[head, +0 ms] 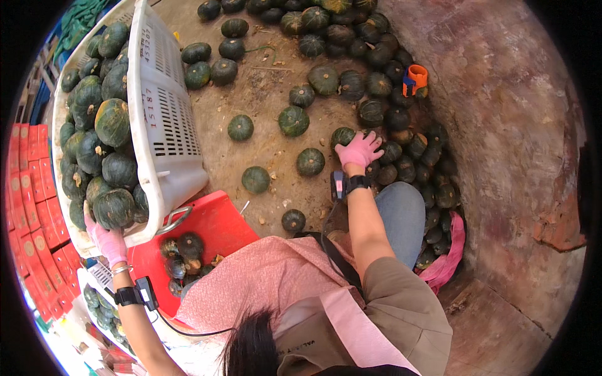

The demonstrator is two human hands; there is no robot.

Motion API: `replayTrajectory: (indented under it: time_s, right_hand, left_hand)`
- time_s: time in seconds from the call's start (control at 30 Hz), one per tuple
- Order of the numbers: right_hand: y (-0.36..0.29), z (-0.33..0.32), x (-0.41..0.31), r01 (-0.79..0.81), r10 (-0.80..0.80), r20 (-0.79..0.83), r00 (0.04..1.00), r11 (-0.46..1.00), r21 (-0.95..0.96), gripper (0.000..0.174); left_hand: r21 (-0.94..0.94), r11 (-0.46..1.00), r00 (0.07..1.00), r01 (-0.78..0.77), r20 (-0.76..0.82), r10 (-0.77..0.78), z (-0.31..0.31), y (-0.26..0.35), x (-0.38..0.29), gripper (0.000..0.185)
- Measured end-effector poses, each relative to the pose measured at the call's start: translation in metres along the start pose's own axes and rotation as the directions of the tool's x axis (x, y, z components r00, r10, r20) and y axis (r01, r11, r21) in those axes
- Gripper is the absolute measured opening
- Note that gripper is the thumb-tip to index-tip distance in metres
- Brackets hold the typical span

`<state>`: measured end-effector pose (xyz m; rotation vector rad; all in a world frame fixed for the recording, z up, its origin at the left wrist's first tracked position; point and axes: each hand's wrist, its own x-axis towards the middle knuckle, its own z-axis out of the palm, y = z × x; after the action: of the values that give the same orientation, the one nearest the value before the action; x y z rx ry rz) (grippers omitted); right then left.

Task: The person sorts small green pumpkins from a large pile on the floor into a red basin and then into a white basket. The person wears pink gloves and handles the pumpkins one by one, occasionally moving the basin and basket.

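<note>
My left hand (107,237), in a pink glove, is at the near end of a large white plastic crate (155,188) heaped with dark green squashes. Its fingers touch a green squash (114,208) at the top of that heap; the fingertips are partly hidden. My right hand (360,149), gloved in pink too, reaches down to the floor with spread fingers over a squash (342,136) at the edge of a long pile. Whether it grips that squash I cannot tell. Single squashes, one of them at the middle (310,162), lie on the floor between the crate and my right hand.
A red plastic basin (225,211) holds several squashes beside the crate. More squashes (378,84) lie along the stained wall (508,117). An orange ring-shaped object (416,75) and a pink cloth (451,258) are among them. Red boxes (35,225) stand stacked at far left.
</note>
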<state>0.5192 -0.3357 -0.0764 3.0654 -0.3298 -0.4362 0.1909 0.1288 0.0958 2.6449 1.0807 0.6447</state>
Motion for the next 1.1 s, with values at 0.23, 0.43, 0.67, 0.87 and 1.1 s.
replayTrajectory:
  time_s: [0.23, 0.43, 0.67, 0.87, 1.1]
  right_hand:
    - [-0.035, 0.018, -0.031, 0.284, -0.332, 0.029, 0.943, 0.846, 0.451, 0.056]
    - [-0.131, -0.119, -0.085, 0.437, -0.364, -0.493, 0.79, -0.23, 0.87, 0.069]
    - [-0.308, -0.226, -0.132, 0.954, -0.629, -0.756, 0.181, -0.074, 0.29, 0.058]
    - [-0.124, -0.076, -0.031, 0.456, -0.34, -0.307, 0.889, 0.592, 0.665, 0.073]
    - [0.045, 0.011, 0.074, 0.091, -0.121, 0.113, 0.986, 0.967, 0.24, 0.102]
  left_hand:
    - [0.12, 0.992, 1.0, 0.029, 0.004, -0.029, -0.024, -0.055, -0.015, 0.077]
    - [0.32, 0.947, 0.998, 0.021, 0.054, -0.041, -0.028, 0.042, 0.009, 0.039]
    - [0.271, 0.956, 0.992, -0.114, 0.082, 0.095, -0.007, 0.014, -0.002, 0.051]
    - [0.274, 0.962, 0.999, -0.002, 0.048, -0.012, -0.008, 0.005, -0.003, 0.069]
    - [-0.046, 0.999, 1.0, 0.015, 0.008, -0.015, -0.003, -0.007, 0.002, 0.08]
